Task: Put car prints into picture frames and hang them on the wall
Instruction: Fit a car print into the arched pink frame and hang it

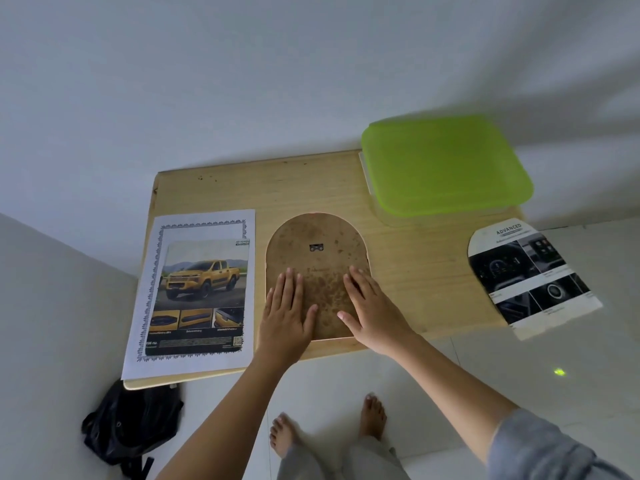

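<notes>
An arch-shaped picture frame (pixel 317 237) lies face down in the middle of the wooden table (pixel 415 271), its brown stained backing and small metal hanger up. My left hand (pixel 285 310) and my right hand (pixel 372 306) both rest flat on the backing's lower half, fingers spread, gripping nothing. To the left lies a white sheet with a yellow pickup truck print (pixel 201 289). At the table's right end an arch-cut car interior print (pixel 530 275) hangs partly over the edge.
A container with a green lid (pixel 446 164) stands at the table's back right. A white wall rises behind the table. A black bag (pixel 131 427) lies on the tiled floor under the table's left corner. My bare feet are below.
</notes>
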The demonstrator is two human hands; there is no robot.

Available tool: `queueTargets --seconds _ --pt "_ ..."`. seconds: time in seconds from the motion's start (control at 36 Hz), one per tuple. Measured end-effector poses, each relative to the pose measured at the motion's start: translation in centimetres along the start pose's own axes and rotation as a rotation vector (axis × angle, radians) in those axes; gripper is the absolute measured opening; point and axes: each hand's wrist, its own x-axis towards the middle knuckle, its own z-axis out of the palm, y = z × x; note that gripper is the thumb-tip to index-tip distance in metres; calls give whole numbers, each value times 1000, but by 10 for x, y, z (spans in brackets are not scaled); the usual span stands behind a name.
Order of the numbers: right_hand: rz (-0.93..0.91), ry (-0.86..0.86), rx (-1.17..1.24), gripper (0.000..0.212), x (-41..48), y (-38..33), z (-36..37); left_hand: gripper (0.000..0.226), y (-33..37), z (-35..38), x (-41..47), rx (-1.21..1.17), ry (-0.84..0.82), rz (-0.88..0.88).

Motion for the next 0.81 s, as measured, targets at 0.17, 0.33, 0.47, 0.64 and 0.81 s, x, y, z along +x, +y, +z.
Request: queueTargets --seconds 0.17,0.33,0.47,0.64,0.81 --pt "87 173 220 55 -10 1 5 64 3 -2 -3 -5 22 -20" --pt "303 219 341 65 -21 -7 14 64 10 0 -11 -18 45 -47" --pt "347 280 399 60 -19 -17 16 63 12 3 -14 11 51 -67" --pt "456 342 615 59 -17 -11 9 64 13 3 -15 25 42 -71" --pt "483 389 879 48 -20 -4 6 65 8 0 -22 -14 42 -28"
